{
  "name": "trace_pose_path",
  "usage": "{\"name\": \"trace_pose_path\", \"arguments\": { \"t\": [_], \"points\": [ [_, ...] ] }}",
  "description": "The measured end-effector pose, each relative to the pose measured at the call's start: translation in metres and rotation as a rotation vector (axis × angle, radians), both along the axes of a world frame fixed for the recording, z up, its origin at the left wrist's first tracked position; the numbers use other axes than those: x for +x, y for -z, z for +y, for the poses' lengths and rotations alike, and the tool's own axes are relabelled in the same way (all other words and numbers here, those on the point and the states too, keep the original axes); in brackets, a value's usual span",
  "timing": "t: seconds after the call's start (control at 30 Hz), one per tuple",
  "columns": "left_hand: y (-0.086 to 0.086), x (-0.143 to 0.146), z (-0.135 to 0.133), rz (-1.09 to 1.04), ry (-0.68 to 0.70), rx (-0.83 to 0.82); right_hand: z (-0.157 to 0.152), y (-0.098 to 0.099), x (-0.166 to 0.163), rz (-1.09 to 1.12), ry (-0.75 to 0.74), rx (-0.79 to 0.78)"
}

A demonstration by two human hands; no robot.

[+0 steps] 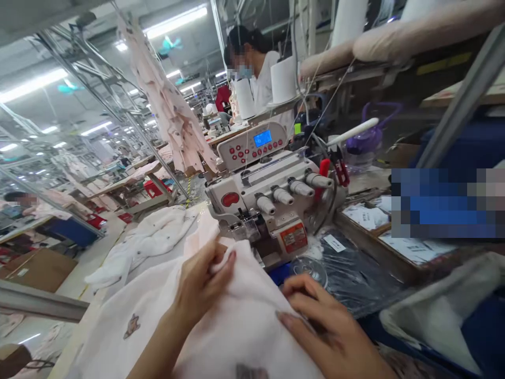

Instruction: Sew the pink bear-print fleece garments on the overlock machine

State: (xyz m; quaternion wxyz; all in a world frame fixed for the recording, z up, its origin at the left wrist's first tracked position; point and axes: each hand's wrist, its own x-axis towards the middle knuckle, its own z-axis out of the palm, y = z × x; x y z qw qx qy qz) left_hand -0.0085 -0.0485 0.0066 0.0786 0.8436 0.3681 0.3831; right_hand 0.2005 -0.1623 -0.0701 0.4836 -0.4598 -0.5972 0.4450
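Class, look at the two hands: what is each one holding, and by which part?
The left hand pinches a fold at the top edge of the pale pink fabric. The right hand only rests flat on it, gripping nothing.

Nothing on your desk reads clearly. Your overlock sewing machine (272, 205) carries an orange label (293, 237) low on its front; print too small to make out. Red oval badge (230, 199) on its left face, no legible wording. The control panel (252, 146) above has a lit blue display (262, 138); digits unreadable. White sticker (334, 242) on the plastic bag and the printed sheets (365, 216) to your right: text blurred.
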Motion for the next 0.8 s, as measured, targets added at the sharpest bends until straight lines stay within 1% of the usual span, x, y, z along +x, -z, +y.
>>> {"name": "trace_pose_path", "arguments": {
  "t": [0.07, 0.1, 0.17, 0.23, 0.37, 0.47, 0.53, 0.63, 0.8],
  "points": [
    [0.008, 0.001, 0.011, -0.015, 0.085, -0.111, 0.015, 0.003, -0.006, -0.043, -0.081, 0.025],
    [0.011, -0.001, 0.013, -0.024, 0.106, -0.157, 0.018, 0.006, -0.009, -0.048, -0.129, 0.021],
    [0.011, -0.005, 0.011, -0.036, 0.108, -0.235, 0.017, 0.011, -0.018, -0.041, -0.207, 0.003],
    [0.007, -0.010, 0.005, -0.050, 0.100, -0.314, 0.011, 0.014, -0.026, -0.047, -0.239, -0.002],
    [0.002, -0.017, -0.002, -0.129, 0.059, -0.412, 0.008, 0.014, -0.035, -0.069, -0.220, -0.025],
    [0.001, -0.018, 0.001, -0.170, 0.041, -0.426, 0.007, 0.013, -0.035, -0.085, -0.167, -0.059],
    [0.002, -0.017, 0.003, -0.190, 0.061, -0.400, 0.004, 0.012, -0.032, -0.087, -0.155, -0.068],
    [0.002, -0.015, 0.005, -0.225, 0.096, -0.375, 0.001, 0.014, -0.027, -0.083, -0.175, -0.048],
    [-0.003, -0.019, 0.007, -0.250, 0.153, -0.491, 0.008, 0.026, -0.026, -0.122, -0.160, 0.012]
  ]
}}
